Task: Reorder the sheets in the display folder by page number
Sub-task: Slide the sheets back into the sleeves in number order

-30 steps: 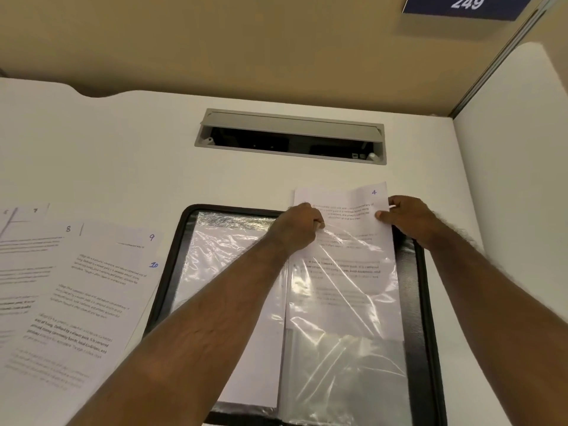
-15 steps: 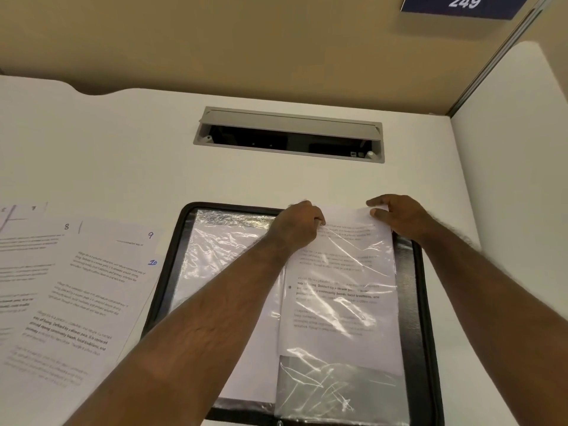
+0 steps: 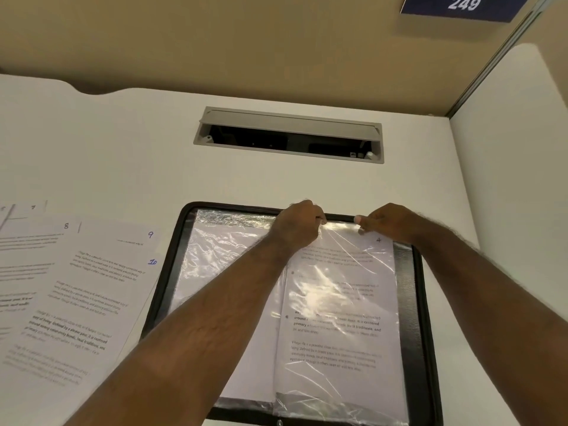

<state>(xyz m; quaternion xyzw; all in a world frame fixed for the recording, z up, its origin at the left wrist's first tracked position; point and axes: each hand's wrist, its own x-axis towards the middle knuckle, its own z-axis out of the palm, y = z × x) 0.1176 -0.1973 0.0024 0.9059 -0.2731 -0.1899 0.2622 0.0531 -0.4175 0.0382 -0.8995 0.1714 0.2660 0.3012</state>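
The black display folder [image 3: 412, 302] lies open on the white desk in front of me. A printed sheet marked 4 [image 3: 338, 339] sits inside the clear sleeve [image 3: 341, 290] on the right-hand page. My left hand [image 3: 296, 224] pinches the sleeve's top edge near the spine. My right hand [image 3: 384, 222] pinches the same top edge further right. The left-hand page [image 3: 221, 259] shows a blank white sheet under crinkled plastic.
Loose printed sheets [image 3: 76, 290] fan out on the desk to the left, numbered 7, 8, 9 and 10 in pen. A grey cable slot [image 3: 289, 133] is set in the desk behind the folder. A white partition [image 3: 516, 179] stands at the right.
The sheet marked 4 stuck out above the sleeve a second ago; it has slid down fully into it. Both hands moved down to the sleeve's top edge.
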